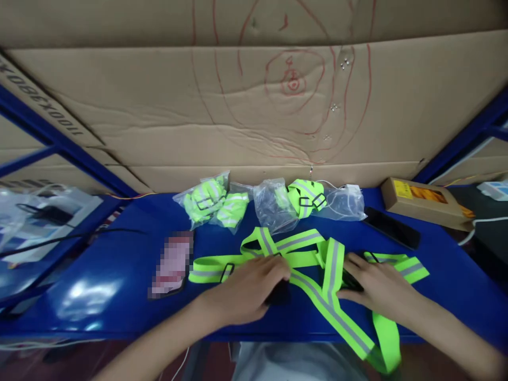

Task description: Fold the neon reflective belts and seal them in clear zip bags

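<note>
A neon-green reflective harness (333, 312) with grey stripes and black buckles lies spread over the blue table, one loop hanging past the front edge. My left hand (254, 288) is closed over the middle of its straps, fingers curled down; a dark patch shows under the palm, and the fingertips are partly hidden. To the right, my right hand (377, 283) has its thumb and fingers around a black piece (351, 280) by the upright strap, probably a buckle. A black slider (227, 272) sits on the strap left of my left hand.
Behind the harness lie clear bags (272, 203) and more folded green straps (206, 201). A blurred-out phone-like item (172, 264) is at left, a black phone (392, 227) at right beside a cardboard box (428, 201). A cardboard wall (159, 106) with red rings stands behind.
</note>
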Demonstrator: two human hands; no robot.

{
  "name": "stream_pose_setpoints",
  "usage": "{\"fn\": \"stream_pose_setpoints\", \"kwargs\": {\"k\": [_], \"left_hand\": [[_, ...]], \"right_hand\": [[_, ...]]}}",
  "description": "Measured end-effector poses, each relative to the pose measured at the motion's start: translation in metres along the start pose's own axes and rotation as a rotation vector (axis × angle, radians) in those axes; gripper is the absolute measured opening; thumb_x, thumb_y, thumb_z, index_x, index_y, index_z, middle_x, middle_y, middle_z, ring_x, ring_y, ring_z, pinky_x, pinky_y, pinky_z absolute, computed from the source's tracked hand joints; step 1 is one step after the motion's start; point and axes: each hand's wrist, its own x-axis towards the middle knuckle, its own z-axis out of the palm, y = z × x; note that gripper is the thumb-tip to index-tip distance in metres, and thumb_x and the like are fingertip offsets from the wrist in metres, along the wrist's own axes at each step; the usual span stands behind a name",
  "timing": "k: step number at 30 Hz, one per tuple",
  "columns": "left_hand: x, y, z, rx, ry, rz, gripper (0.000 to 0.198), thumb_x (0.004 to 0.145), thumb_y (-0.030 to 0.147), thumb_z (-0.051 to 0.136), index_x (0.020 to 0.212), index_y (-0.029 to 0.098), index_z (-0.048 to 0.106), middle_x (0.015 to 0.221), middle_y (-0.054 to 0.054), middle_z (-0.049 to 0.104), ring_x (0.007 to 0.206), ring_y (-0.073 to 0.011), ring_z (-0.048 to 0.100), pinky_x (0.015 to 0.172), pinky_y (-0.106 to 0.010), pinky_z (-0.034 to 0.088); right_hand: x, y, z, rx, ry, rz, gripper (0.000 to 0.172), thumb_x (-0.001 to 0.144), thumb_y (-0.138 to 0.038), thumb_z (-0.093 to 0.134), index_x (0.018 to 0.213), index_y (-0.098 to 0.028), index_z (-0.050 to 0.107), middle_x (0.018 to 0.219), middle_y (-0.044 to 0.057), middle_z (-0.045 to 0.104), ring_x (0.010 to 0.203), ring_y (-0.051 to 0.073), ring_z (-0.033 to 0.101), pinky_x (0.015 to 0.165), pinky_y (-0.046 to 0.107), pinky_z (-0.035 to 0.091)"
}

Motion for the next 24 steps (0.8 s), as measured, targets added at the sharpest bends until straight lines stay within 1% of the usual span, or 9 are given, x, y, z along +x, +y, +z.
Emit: {"fn": "stream_pose_setpoints", "kwargs": {"k": [4, 7, 9, 11, 12, 15, 18, 21, 24], "left_hand": [[-0.009, 0.009, 0.015, 0.137, -0.195, 0.029, 0.069, 0.068, 0.009, 0.070, 0.134, 0.020, 0.052, 0.133, -0.016, 0.066, 0.119, -0.0385, 0.066, 0.099, -0.053, 0.056], [-0.012, 0.010, 0.030, 0.206, -0.286, -0.010, 0.065, 0.073, 0.013, 0.070, 0.136, 0.015, 0.056, 0.133, -0.018, 0.067, 0.115, -0.0396, 0.067, 0.096, -0.054, 0.058], [-0.010, 0.010, 0.038, 0.245, -0.269, -0.044, 0.076, 0.076, 0.010, 0.065, 0.150, 0.016, 0.046, 0.148, -0.019, 0.059, 0.125, -0.0395, 0.064, 0.099, -0.053, 0.058], [-0.006, 0.010, 0.042, 0.281, -0.242, -0.074, 0.091, 0.079, 0.005, 0.059, 0.163, 0.019, 0.025, 0.167, -0.020, 0.039, 0.135, -0.0381, 0.059, 0.101, -0.051, 0.058], [-0.004, 0.010, 0.043, 0.296, -0.234, -0.089, 0.097, 0.080, 0.003, 0.055, 0.166, 0.021, 0.014, 0.172, -0.019, 0.028, 0.138, -0.0370, 0.057, 0.100, -0.050, 0.058], [0.005, 0.012, 0.040, 0.350, -0.221, -0.152, 0.106, 0.080, -0.004, 0.046, 0.168, 0.028, -0.003, 0.178, -0.016, 0.008, 0.141, -0.0348, 0.056, 0.094, -0.048, 0.061], [0.009, 0.016, 0.040, 0.394, -0.214, -0.152, 0.099, 0.082, -0.002, 0.047, 0.168, 0.028, 0.008, 0.175, -0.017, 0.020, 0.140, -0.0361, 0.055, 0.096, -0.049, 0.060], [0.005, 0.024, 0.049, 0.361, -0.240, -0.048, 0.072, 0.089, 0.010, 0.053, 0.158, 0.019, 0.036, 0.161, -0.019, 0.047, 0.129, -0.0365, 0.062, 0.096, -0.049, 0.060], [-0.003, 0.032, 0.064, 0.346, -0.258, 0.042, 0.055, 0.093, 0.019, 0.052, 0.148, 0.014, 0.048, 0.152, -0.019, 0.056, 0.118, -0.0349, 0.066, 0.092, -0.048, 0.060]], "right_hand": [[-0.001, 0.010, -0.010, -0.080, 0.109, 0.045, 0.024, 0.099, -0.032, 0.063, 0.120, -0.021, 0.070, 0.113, 0.008, 0.072, 0.064, 0.019, 0.071, 0.050, 0.030, 0.051], [-0.009, 0.004, -0.023, -0.221, 0.318, 0.079, 0.035, 0.100, -0.015, 0.054, 0.132, -0.023, 0.067, 0.120, 0.009, 0.072, 0.065, 0.018, 0.071, 0.055, 0.031, 0.053], [-0.018, -0.015, -0.028, -0.241, 0.405, -0.019, 0.043, 0.098, -0.011, 0.053, 0.137, -0.027, 0.065, 0.123, 0.008, 0.072, 0.081, 0.022, 0.075, 0.063, 0.032, 0.057], [-0.024, -0.039, -0.027, -0.183, 0.366, -0.174, 0.041, 0.101, -0.030, 0.059, 0.142, -0.027, 0.062, 0.118, 0.008, 0.074, 0.088, 0.024, 0.076, 0.066, 0.034, 0.061], [-0.026, -0.050, -0.024, -0.157, 0.324, -0.185, 0.051, 0.099, -0.048, 0.061, 0.144, -0.023, 0.061, 0.115, 0.010, 0.074, 0.080, 0.024, 0.075, 0.060, 0.035, 0.060], [-0.027, -0.070, -0.013, -0.127, 0.232, -0.052, 0.085, 0.082, -0.073, 0.071, 0.138, -0.010, 0.066, 0.113, 0.016, 0.073, 0.064, 0.023, 0.070, 0.047, 0.036, 0.057], [-0.027, -0.073, -0.006, -0.073, 0.178, 0.016, 0.066, 0.083, -0.057, 0.077, 0.128, -0.010, 0.071, 0.107, 0.015, 0.074, 0.062, 0.022, 0.071, 0.047, 0.035, 0.056], [-0.031, -0.075, -0.003, -0.014, 0.159, -0.018, 0.045, 0.087, -0.035, 0.071, 0.126, -0.013, 0.071, 0.102, 0.010, 0.074, 0.058, 0.021, 0.070, 0.047, 0.034, 0.054], [-0.031, -0.078, -0.001, 0.011, 0.166, -0.008, 0.036, 0.083, -0.019, 0.064, 0.117, -0.014, 0.074, 0.097, 0.009, 0.075, 0.056, 0.021, 0.069, 0.048, 0.033, 0.050]]}}
